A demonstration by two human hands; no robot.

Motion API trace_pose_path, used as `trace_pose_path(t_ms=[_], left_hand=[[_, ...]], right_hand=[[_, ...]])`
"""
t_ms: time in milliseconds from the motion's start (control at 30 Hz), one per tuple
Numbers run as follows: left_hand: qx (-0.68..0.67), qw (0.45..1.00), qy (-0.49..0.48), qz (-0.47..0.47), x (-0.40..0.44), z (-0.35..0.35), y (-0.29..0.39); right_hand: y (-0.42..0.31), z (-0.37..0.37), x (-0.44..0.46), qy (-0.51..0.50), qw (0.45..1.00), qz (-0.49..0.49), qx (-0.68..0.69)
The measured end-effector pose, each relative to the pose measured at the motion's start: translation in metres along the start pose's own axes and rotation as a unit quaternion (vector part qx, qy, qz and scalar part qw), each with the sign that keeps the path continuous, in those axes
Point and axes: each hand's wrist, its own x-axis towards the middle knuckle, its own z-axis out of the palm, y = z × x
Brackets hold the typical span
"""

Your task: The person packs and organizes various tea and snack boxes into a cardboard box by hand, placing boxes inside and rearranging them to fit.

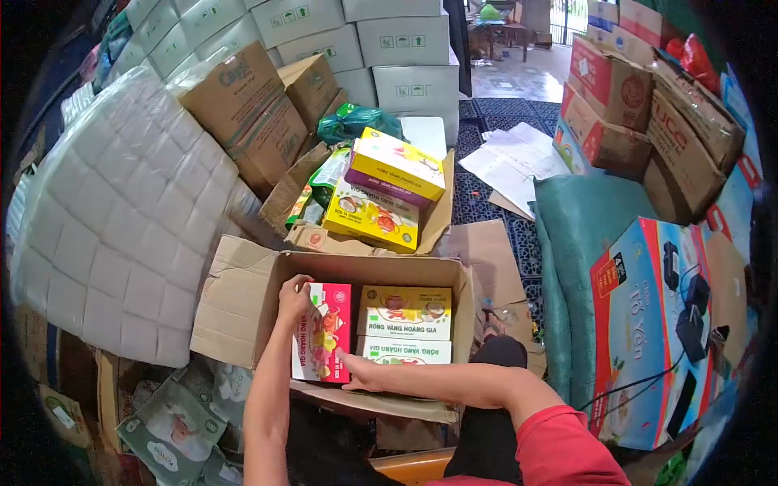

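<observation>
Left hand (295, 300) and right hand (356, 374) grip red box (329, 334), lower centre
Uneven grip could tilt it against the carton (389, 267)

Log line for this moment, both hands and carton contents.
left hand: at red box, far left corner | right hand: at its near right side | carton: open; yellow box, white box on right

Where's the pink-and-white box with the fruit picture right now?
Head view: the pink-and-white box is in the left part of the open carton, between the left hand and right hand, left of the yellow box inside.
</observation>
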Motion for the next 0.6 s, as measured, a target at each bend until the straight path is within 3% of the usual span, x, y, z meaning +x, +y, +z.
trace_pose_path(t_ms=[100,233,267,433,533,600], left_hand=[[0.049,0.998,0.035,0.024,0.005,0.020,-0.033],[0.083,0.992,0.083,0.046,-0.010,0.038,-0.019],[0.107,0.991,0.072,-0.022,-0.010,0.044,-0.022],[0.151,0.987,0.037,-0.043,-0.008,0.051,-0.058],[0.126,0.984,0.070,-0.107,-0.009,0.059,-0.068],[0.188,0.960,-0.031,-0.205,-0.011,0.063,-0.049]], right_hand=[[0.003,-0.006,0.033,0.048,0.998,0.017,-0.046],[0.002,-0.006,0.041,0.050,0.991,0.019,-0.119],[0.003,-0.010,0.044,0.028,0.996,0.014,-0.085],[-0.030,-0.014,0.031,0.089,0.985,-0.010,-0.150],[-0.042,-0.011,0.026,0.138,0.986,-0.021,-0.089],[-0.043,-0.009,0.013,0.166,0.971,-0.123,-0.123]])
